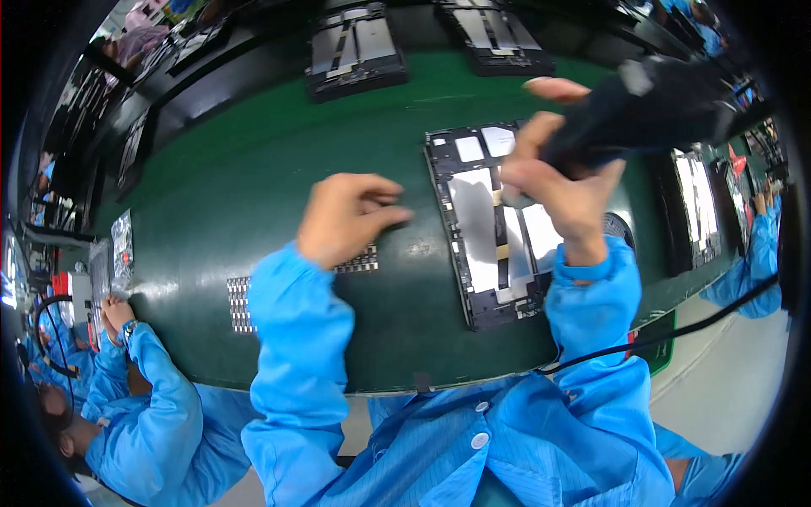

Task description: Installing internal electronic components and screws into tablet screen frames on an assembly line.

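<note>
In my right hand [562, 182] is a thick black electric screwdriver [634, 118], gripped over an opened tablet-like device [475, 224]. Its tip is hidden behind my fingers. The device lies flat, with silver-white panels, dark circuitry and a black frame. To its left, my left hand [346, 218] hovers half curled, slightly blurred, thumb and index finger apart and nothing visible between them. Below that hand, partly covered by my left hand and sleeve, is a sheet of small dark and silver parts [240, 306].
Two similar opened devices [355, 46] [494, 34] stand along the far edge, and another [697, 207] at the right. A black cable [693, 325] crosses the lower right. Clear plastic bags [122, 245] lie at the left, near a seated co-worker [152, 422] in blue.
</note>
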`<state>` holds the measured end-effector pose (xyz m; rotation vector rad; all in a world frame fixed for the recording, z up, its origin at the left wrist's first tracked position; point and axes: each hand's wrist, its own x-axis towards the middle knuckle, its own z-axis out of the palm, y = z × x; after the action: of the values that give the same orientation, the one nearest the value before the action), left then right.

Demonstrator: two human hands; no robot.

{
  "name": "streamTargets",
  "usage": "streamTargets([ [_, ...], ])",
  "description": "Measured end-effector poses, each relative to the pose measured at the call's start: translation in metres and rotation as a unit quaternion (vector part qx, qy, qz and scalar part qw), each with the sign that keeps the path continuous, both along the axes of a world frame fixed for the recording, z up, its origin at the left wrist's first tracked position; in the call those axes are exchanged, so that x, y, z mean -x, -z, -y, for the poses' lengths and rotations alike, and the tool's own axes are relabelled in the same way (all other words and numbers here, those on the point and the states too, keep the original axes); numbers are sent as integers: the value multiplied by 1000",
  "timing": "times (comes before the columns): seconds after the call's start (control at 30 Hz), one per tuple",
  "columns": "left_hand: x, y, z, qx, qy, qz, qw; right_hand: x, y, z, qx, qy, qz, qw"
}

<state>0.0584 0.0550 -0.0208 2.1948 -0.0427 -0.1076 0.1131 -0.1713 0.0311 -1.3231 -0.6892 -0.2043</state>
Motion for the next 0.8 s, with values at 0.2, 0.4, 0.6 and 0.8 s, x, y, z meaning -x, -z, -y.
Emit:
streamTargets([
  [0.2, 39, -2, -56, -189, -91, -26, 978, 2, -4, 103, -11, 93, 38, 995],
  [0.4, 26, 4, -42, -193, -10, 24, 981, 3, 25, 142, -86, 170, -37, 981],
  [0.6, 22, 5, -41, 81, -86, -126, 985, -9, 39, 143, -47, 197, -46, 978],
  [0.8, 26, 9, -40, 83, -91, -115, 986, -13, 44, 145, -27, 204, -49, 977],
])
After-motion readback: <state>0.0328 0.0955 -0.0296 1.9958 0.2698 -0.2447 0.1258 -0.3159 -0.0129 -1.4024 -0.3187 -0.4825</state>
